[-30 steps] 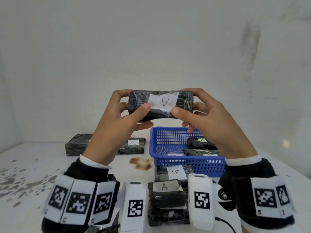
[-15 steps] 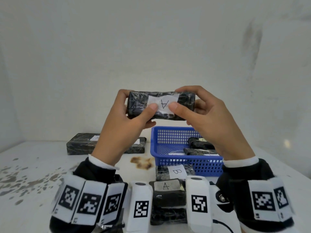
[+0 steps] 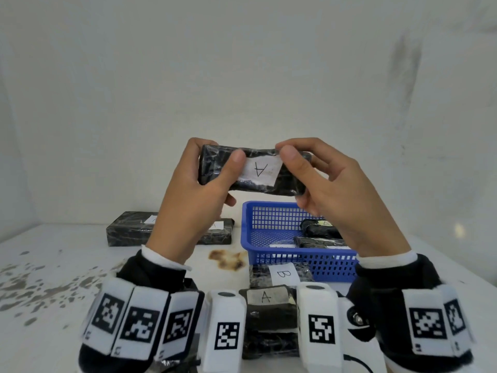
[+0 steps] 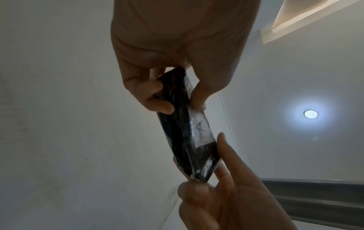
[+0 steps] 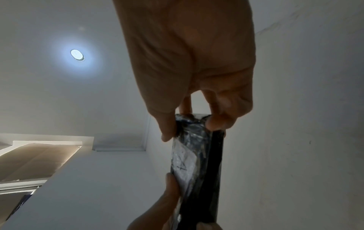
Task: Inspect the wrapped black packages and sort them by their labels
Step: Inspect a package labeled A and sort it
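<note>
Above two basketed packages (image 3: pixel 320 230), both hands grip one package (image 3: pixel 252 170).

Bare bench (image 3: pixel 67 265) is lying open on my left. Ahead, packages (image 3: pixel 129 230) and the blue basket (image 3: pixel 271 224) are blocking my hands.

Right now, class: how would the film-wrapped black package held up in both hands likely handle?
The film-wrapped black package probably stays stiff: held only at its ends by the left hand and right hand, it shows no sag. Its glossy wrap may be slippery.
</note>
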The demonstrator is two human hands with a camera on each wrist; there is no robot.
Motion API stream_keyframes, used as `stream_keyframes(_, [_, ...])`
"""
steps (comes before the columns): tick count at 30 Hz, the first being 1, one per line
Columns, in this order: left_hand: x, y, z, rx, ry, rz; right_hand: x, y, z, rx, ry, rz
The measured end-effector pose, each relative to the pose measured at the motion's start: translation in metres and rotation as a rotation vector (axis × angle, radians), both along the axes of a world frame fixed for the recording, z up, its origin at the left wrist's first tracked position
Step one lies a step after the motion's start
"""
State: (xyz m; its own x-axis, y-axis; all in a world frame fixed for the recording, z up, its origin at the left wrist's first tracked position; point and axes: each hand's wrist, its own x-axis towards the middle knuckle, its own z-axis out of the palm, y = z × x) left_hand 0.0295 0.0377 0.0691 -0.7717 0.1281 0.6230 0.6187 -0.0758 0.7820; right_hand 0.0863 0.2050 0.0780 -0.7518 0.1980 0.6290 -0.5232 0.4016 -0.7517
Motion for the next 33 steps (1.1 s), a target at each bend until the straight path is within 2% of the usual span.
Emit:
stream_keyframes(9, [0.000,-0.005,0.003,0.004,-0.099,-0.136,-0.003,0.009,-0.001,0.025,-0.016,0.003])
stream_keyframes(17, [-0.003,-0.008,0.003,-0.007,-0.140,-0.183,0.001,0.009,0.001,0.075,-0.002,-0.003])
stream_keyframes(24, [0.003,-0.007,0.004,-0.022,-0.088,-0.109,0.003,0.005,0.000,0.118,0.028,-0.004])
stream_keyframes(33, [0.010,-0.004,0.004,-0.067,-0.049,-0.039,0.004,0.002,0.002,0.047,0.046,-0.025])
